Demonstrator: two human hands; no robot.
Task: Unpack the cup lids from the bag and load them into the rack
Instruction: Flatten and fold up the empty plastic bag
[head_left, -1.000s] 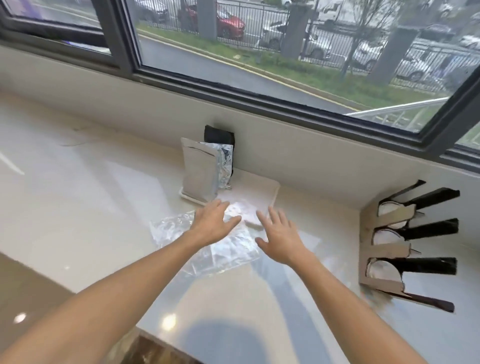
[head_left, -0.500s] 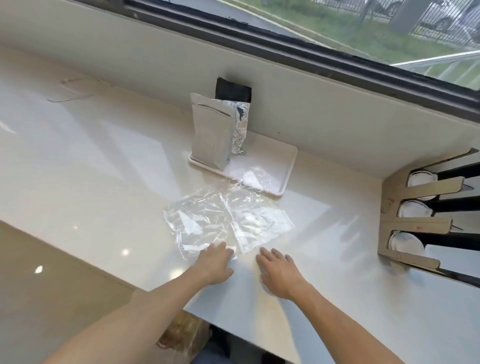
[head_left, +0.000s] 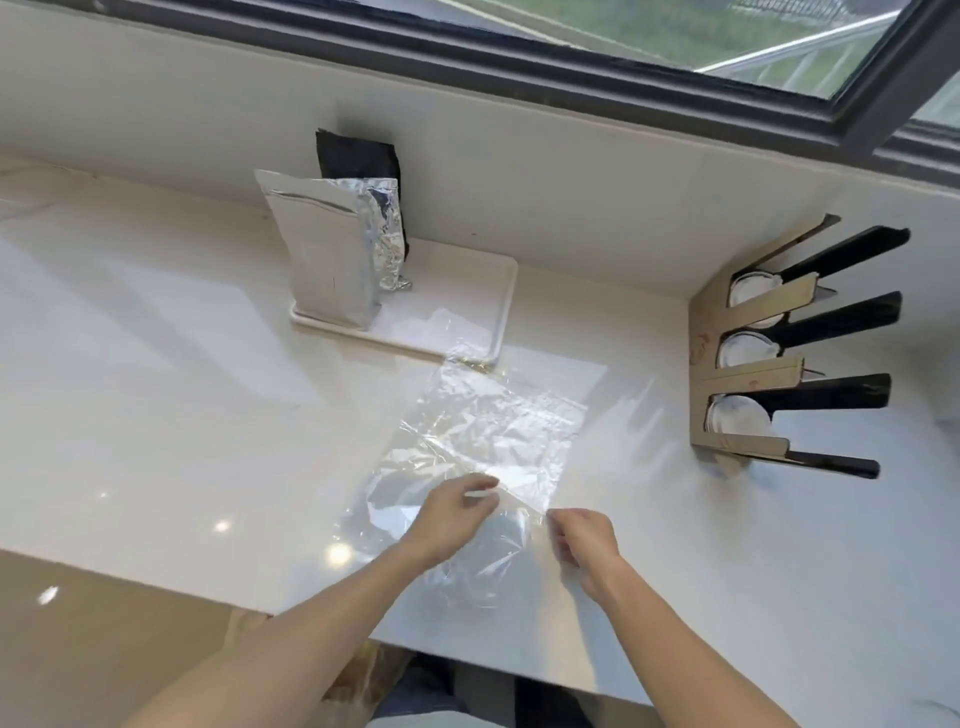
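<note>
now both hands, left (head_left: 451, 514) and right (head_left: 584, 540), have pinched the bag (head_left: 483, 441) edge.

Bag (head_left: 483, 441) lies before the tray (head_left: 467, 291), rack (head_left: 753, 374) to its right.

Glossy white counter (head_left: 156, 395) under the window. Lying flat on it near the front edge, a crumpled clear plastic bag (head_left: 483, 447). Farther back, a white tray (head_left: 478, 306), its near corner overlapped by the bag's far end. At the far right, against the wall, a cardboard rack (head_left: 748, 374).
</note>
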